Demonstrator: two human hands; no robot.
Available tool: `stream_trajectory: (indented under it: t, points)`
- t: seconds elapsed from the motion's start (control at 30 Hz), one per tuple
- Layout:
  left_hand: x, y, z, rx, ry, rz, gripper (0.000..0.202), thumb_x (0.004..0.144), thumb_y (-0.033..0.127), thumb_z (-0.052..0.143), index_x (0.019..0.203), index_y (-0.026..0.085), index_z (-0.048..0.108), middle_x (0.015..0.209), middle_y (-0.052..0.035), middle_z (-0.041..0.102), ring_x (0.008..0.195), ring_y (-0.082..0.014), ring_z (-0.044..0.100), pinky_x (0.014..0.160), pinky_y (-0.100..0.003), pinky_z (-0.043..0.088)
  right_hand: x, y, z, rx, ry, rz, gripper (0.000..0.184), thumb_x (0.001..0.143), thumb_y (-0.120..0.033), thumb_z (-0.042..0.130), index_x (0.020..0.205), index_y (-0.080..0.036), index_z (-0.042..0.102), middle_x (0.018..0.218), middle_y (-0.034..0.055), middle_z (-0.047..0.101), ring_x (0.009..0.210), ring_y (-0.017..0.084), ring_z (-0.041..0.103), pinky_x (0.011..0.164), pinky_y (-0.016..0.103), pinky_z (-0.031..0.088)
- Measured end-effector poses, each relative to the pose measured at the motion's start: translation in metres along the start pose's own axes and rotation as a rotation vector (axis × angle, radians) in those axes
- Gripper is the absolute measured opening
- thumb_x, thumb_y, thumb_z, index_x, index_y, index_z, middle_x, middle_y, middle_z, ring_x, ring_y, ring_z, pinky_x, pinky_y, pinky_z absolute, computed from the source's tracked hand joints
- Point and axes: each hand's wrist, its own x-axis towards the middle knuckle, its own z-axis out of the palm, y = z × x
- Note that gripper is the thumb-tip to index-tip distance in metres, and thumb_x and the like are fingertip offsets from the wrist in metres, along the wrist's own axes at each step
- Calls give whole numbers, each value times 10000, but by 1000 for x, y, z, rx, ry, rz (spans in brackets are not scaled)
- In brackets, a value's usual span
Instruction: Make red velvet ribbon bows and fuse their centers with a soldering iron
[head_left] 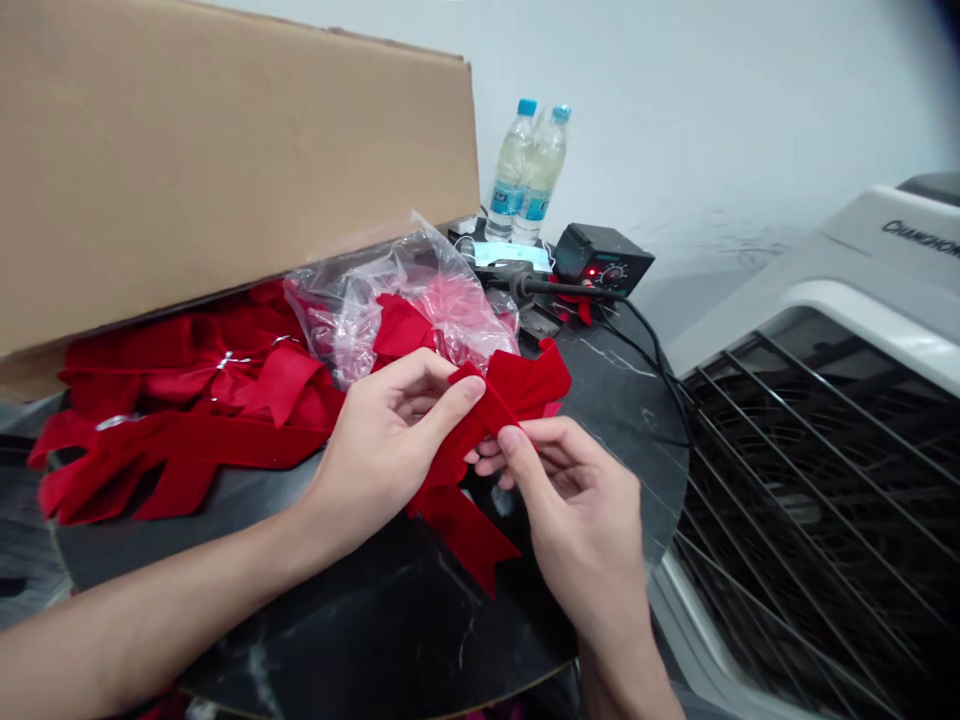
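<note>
Grip: left hand [386, 445] and right hand [581, 515] both pinch the red ribbon bow [525, 385] at its centre fold, just in front of the soldering station [604, 258]. Risks I see: pinch slips, fold springs open; tail drifts to the station, velvet scorches.

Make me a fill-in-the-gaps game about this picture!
1. The left hand and right hand pinch a ____ ribbon bow.
2. ____ water bottles with blue caps stand at the back.
3. The big box on the left is made of ____.
Missing words: red; two; cardboard.
</note>
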Motion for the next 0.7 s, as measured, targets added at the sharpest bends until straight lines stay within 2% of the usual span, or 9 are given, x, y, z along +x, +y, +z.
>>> stream_trajectory:
  t: [0.07, 0.23, 0.43, 0.57, 0.7]
  points:
    - [1, 1, 0, -14, -20, -13, 199, 922, 368, 728, 833, 206, 655, 756, 0, 753, 636, -158, 726, 646, -251, 615, 0, 1, 0, 16, -2, -4, 142, 968, -324, 707, 900, -200, 715, 839, 23, 784, 765, 133, 751, 724, 222, 615]
    - [3, 0, -1, 17, 18, 10, 214, 893, 371, 761, 801, 199, 675, 781, -3, 755, 724, -159, 726, 652, -213, 573, -1, 2, 2, 29, 6, 26, 168, 955, -348, 718, 892, -194, 700, 773, 23, 770, 661, 136, 725, 639, 235, 607]
    - [3, -4, 0, -61, 13, 14, 154, 877, 365, 778, 886, 214, 747, 852, -1, 754, 733, -162, 703, 733, -259, 592, -1, -1, 5, -22, 97, -50, 127, 928, -309, 736, 848, -209, 735, 803, 27, 772, 694, 160, 716, 696, 287, 619]
    - [0, -2, 1, -74, 17, 31, 126, 877, 343, 786, 879, 219, 764, 849, 15, 758, 741, -141, 699, 731, -227, 579, -1, 1, 3, 5, 118, -24, 152, 911, -322, 764, 810, -209, 752, 718, 9, 746, 587, 131, 658, 599, 253, 571]
    - [-4, 2, 2, -32, 52, 62, 136, 890, 357, 775, 858, 225, 768, 824, 29, 749, 729, -117, 683, 682, -189, 550, -3, 5, 2, 157, 87, 49, 178, 895, -337, 794, 789, -204, 741, 682, -2, 735, 559, 106, 633, 532, 205, 506]
